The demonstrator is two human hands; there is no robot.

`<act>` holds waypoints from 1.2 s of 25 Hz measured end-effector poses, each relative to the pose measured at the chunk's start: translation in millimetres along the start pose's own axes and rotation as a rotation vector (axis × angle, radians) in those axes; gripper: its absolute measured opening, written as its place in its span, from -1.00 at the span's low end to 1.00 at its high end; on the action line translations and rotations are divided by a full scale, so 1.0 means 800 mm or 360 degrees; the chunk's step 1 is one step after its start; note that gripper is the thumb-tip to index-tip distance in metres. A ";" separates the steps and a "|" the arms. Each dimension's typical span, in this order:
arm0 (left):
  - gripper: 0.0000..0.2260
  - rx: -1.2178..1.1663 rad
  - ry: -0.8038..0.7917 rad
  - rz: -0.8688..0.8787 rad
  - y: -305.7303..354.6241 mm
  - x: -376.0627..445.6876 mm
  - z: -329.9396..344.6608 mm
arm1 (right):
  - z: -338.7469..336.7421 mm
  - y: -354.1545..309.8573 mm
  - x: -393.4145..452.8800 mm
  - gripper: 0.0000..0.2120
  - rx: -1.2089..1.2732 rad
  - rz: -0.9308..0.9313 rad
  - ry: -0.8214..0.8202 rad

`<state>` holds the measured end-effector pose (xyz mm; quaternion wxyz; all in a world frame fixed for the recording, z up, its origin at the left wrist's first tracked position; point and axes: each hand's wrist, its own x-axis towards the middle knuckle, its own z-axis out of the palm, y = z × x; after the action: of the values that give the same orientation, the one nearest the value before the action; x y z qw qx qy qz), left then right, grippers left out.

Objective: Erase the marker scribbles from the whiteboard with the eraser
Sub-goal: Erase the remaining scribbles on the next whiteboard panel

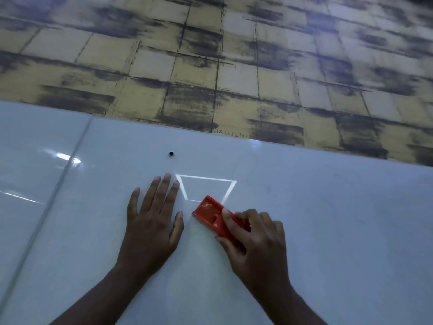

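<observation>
A glossy whiteboard [316,219] lies flat in front of me, filling the lower half of the view. My right hand [255,240] grips a red plastic eraser [210,213] and holds it flat against the board near the middle. My left hand [152,219] presses flat on the board just left of the eraser, fingers straight and spread. I see no plain marker scribbles; only faint grey smudges [351,216] show to the right. A bright four-sided light reflection [206,188] sits just beyond the eraser.
A small dark hole or screw [171,153] sits in the board beyond my left hand. A seam [58,184] runs diagonally down the board's left part. Past the board's far edge [257,138] lies a floor of tan and dark checkered tiles [210,62].
</observation>
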<state>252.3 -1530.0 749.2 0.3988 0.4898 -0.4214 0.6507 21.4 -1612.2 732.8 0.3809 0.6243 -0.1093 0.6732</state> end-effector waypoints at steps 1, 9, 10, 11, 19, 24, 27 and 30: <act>-0.40 -0.0008 0.0010 -0.0001 0.002 0.001 -0.001 | 0.000 0.014 0.011 -0.57 -0.0047 0.0015 0.0019; -0.45 0.0047 0.0041 0.0024 -0.004 0.027 -0.015 | -0.002 0.109 0.056 -0.54 -0.0096 0.0889 0.0275; -0.45 0.0049 0.0051 0.0023 -0.003 0.027 -0.012 | 0.005 0.096 0.059 -0.56 -0.0079 0.0958 0.0309; -0.45 0.0051 0.0061 0.0008 -0.001 0.028 -0.010 | 0.014 0.076 0.061 -0.58 -0.0081 0.0923 0.0317; -0.44 0.0003 0.0156 -0.0072 0.025 0.067 0.015 | 0.043 -0.005 0.062 -0.39 -0.0047 0.0035 0.0110; -0.46 0.0001 0.0157 -0.0015 0.020 0.064 0.012 | 0.028 0.094 0.096 -0.48 -0.0146 0.0339 0.0188; -0.43 0.0008 0.0111 -0.0002 0.016 0.062 0.014 | 0.000 0.154 0.087 -0.51 -0.0168 0.0645 0.0272; -0.42 0.0022 0.0089 0.0000 0.019 0.060 0.018 | -0.012 0.167 0.080 -0.49 -0.0143 0.0874 0.0318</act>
<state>232.4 -1543.2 795.6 0.4069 0.4741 -0.4057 0.6671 -68.0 -1674.2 833.7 0.2205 0.4845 -0.2658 0.8037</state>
